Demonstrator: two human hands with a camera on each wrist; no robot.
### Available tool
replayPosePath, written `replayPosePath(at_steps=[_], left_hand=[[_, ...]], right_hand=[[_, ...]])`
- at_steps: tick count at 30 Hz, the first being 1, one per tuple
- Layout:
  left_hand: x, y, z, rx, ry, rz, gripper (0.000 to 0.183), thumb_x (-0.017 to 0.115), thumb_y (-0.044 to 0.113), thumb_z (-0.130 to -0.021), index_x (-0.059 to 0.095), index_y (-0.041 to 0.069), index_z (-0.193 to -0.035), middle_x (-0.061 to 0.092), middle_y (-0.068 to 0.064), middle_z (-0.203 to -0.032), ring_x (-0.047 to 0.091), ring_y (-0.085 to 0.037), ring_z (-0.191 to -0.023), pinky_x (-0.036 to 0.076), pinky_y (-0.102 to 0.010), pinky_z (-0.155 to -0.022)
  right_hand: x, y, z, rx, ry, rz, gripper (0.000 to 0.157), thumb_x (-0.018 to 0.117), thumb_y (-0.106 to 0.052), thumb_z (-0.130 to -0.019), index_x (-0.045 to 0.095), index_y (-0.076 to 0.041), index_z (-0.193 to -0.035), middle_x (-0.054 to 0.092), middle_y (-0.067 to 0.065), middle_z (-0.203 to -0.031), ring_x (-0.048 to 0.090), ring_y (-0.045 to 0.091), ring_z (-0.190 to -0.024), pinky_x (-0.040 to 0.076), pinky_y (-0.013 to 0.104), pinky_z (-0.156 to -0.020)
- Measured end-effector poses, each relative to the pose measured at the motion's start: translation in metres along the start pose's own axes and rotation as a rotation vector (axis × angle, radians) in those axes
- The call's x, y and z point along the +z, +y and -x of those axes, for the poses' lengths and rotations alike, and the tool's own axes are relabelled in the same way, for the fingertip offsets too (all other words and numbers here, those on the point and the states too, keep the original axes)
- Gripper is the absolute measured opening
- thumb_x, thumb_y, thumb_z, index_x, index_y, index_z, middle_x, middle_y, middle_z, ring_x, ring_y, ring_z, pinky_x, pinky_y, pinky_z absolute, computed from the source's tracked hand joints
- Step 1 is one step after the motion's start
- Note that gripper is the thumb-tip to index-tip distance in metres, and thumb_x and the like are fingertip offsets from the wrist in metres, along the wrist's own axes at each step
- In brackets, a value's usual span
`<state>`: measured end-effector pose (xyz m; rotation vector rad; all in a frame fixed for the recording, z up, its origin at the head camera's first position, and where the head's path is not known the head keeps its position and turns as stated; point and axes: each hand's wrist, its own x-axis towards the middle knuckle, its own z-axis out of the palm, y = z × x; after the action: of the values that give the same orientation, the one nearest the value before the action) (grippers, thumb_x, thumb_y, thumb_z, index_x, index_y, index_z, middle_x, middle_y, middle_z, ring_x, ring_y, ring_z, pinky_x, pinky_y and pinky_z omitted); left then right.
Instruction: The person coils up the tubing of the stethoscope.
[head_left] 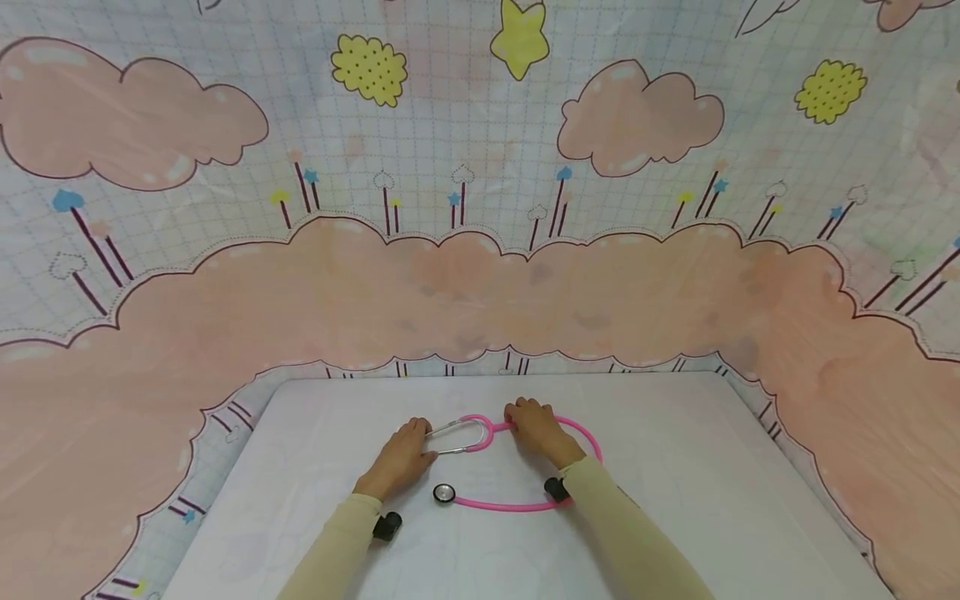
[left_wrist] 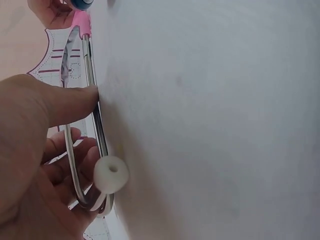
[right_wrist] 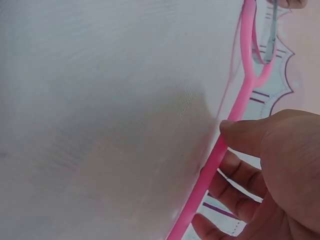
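Note:
A pink stethoscope (head_left: pixel 517 507) lies in a curve on the white table. My left hand (head_left: pixel 402 457) grips its metal ear tubes (left_wrist: pixel 89 65) at the ear end, the thumb against one tube and the fingers curled at the far side. One white eartip (left_wrist: pixel 111 175) shows near the palm in the left wrist view. With my right hand (head_left: pixel 538 428) I hold the pink tubing (right_wrist: pixel 212 162) just past the Y-shaped fork, thumb on one side and fingers on the other. The round chest piece (head_left: pixel 444 493) rests on the table nearer to me, touched by neither hand.
The white table (head_left: pixel 750 517) spreads out on both sides of the stethoscope. Behind and beside it hangs a cloth (head_left: pixel 480 292) printed with clouds and stars. Small black cameras sit at the two wrists; the right one hides part of the tubing.

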<state>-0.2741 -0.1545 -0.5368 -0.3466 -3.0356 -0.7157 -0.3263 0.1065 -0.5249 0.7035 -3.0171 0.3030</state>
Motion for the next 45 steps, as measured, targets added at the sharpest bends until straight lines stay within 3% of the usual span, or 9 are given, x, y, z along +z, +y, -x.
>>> replayPosePath(at_steps=[8, 19, 27, 32, 38, 45], left_hand=[[0.002, -0.004, -0.001, 0.020, 0.006, 0.034, 0.041, 0.076, 0.019, -0.086, 0.050, 0.007, -0.116, 0.060, -0.007, -0.106, 0.060, -0.022, -0.090, 0.050, -0.044, -0.086], [0.000, -0.007, -0.001, 0.022, 0.004, 0.128, 0.042, 0.080, 0.020, -0.082, 0.048, 0.008, -0.107, 0.054, -0.001, -0.087, 0.049, -0.015, -0.075, 0.042, -0.033, -0.069], [-0.003, -0.005, 0.000, 0.072, 0.058, 0.097, 0.032, 0.073, 0.011, -0.084, 0.051, 0.011, -0.107, 0.057, 0.006, -0.080, 0.049, -0.010, -0.068, 0.042, -0.028, -0.064], [-0.007, 0.004, 0.004, 0.081, 0.066, 0.112, 0.040, 0.075, 0.022, -0.087, 0.054, 0.012, -0.120, 0.059, 0.010, -0.080, 0.048, -0.007, -0.065, 0.040, -0.024, -0.061], [-0.013, 0.014, 0.012, 0.112, 0.137, 0.089, 0.055, 0.076, 0.037, -0.085, 0.055, 0.017, -0.132, 0.056, 0.013, -0.074, 0.044, -0.005, -0.059, 0.038, -0.023, -0.060], [-0.023, 0.024, 0.019, 0.168, 0.245, 0.076, 0.056, 0.077, 0.037, -0.084, 0.057, 0.019, -0.133, 0.053, 0.014, -0.069, 0.042, -0.005, -0.058, 0.036, -0.021, -0.058]], right_hand=[[-0.002, 0.001, 0.002, -0.018, 0.072, -0.016, 0.011, 0.068, -0.013, -0.092, 0.065, -0.011, -0.102, 0.062, 0.008, -0.094, 0.057, 0.026, -0.089, 0.051, 0.045, -0.079], [-0.008, 0.001, 0.004, -0.070, 0.214, -0.028, 0.008, 0.067, -0.008, -0.092, 0.062, -0.011, -0.098, 0.062, 0.009, -0.091, 0.058, 0.028, -0.085, 0.051, 0.045, -0.071], [-0.017, -0.003, 0.010, -0.076, 0.229, -0.123, 0.008, 0.064, -0.008, -0.094, 0.062, -0.009, -0.102, 0.059, 0.008, -0.091, 0.056, 0.022, -0.080, 0.052, 0.038, -0.078], [-0.023, -0.002, 0.016, -0.058, 0.243, -0.154, 0.010, 0.064, -0.010, -0.095, 0.062, -0.011, -0.105, 0.060, 0.006, -0.093, 0.056, 0.019, -0.083, 0.054, 0.036, -0.081], [-0.032, -0.003, 0.024, -0.064, 0.260, -0.143, 0.013, 0.065, -0.012, -0.095, 0.063, -0.012, -0.108, 0.063, 0.004, -0.092, 0.058, 0.018, -0.083, 0.054, 0.035, -0.079], [-0.039, -0.004, 0.033, 0.047, 0.282, -0.180, 0.017, 0.064, -0.025, -0.096, 0.063, -0.014, -0.108, 0.064, -0.001, -0.081, 0.053, 0.012, -0.067, 0.046, 0.029, -0.062]])
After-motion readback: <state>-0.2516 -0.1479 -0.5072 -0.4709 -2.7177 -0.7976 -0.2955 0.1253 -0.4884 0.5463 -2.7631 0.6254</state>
